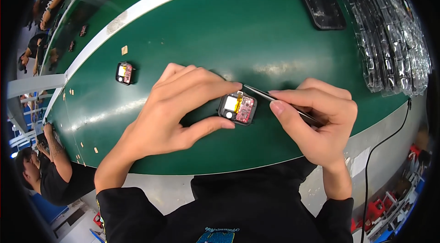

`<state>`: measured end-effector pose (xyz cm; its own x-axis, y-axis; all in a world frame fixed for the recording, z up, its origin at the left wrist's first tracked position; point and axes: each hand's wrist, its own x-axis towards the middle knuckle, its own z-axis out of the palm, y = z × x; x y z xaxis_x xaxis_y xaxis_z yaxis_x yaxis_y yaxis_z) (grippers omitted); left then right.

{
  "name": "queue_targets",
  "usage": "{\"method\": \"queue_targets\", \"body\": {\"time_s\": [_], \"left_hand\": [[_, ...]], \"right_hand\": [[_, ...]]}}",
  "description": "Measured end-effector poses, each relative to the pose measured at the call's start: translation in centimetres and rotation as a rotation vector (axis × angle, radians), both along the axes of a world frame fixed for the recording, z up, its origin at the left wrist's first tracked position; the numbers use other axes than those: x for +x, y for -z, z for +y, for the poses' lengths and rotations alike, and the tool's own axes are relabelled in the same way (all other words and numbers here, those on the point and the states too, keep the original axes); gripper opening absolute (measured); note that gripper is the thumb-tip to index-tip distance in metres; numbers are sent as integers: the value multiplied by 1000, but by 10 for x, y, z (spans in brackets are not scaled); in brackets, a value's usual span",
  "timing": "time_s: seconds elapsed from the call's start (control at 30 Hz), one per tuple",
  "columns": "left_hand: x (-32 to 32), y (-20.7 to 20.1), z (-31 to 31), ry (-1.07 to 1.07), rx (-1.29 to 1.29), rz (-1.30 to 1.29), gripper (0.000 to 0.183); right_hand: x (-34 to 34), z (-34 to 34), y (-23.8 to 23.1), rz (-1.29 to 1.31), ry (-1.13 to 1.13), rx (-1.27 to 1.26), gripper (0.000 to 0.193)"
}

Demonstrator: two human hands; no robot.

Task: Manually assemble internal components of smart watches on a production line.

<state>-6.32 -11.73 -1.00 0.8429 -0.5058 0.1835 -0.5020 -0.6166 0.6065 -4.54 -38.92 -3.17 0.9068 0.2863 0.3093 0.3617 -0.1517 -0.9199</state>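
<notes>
On the green tabletop lies a small black square device case [239, 108], its inside facing up. A red circuit board, a white block, a yellow strip and a round white part show in it. My left hand [176, 110] steadies the case between thumb and index finger, at its near and far edges. A pair of dark metal tweezers [256, 91] sits in my right hand [318, 121], gripped by thumb and fingers. The tweezers' tips point at the case's far edge, close to my left index fingertip; whether they touch it I cannot tell.
Another similar open case [124, 73] lies to the left, with a small tan piece [124, 50] beyond it. Stacked clear plastic trays [389, 36] and a long black tray [321, 4] stand far right. A black cable [367, 174] hangs at right. A co-worker [50, 169] sits at left.
</notes>
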Motion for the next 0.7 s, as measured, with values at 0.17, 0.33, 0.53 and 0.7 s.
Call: {"method": "queue_targets", "body": {"time_s": [0.17,0.33,0.53,0.7], "left_hand": [[2,-1,0,14,18,38,57],[4,3,4,46,28,18,61],[6,3,8,71,52,12,64],[7,0,8,80,54,28,66]], "right_hand": [[-1,-3,-5,-35,-27,-124,16],[0,2,-1,-101,-59,-209,18],[-2,6,2,-135,-49,-218,18],[1,5,5,-157,-68,-180,19]]}}
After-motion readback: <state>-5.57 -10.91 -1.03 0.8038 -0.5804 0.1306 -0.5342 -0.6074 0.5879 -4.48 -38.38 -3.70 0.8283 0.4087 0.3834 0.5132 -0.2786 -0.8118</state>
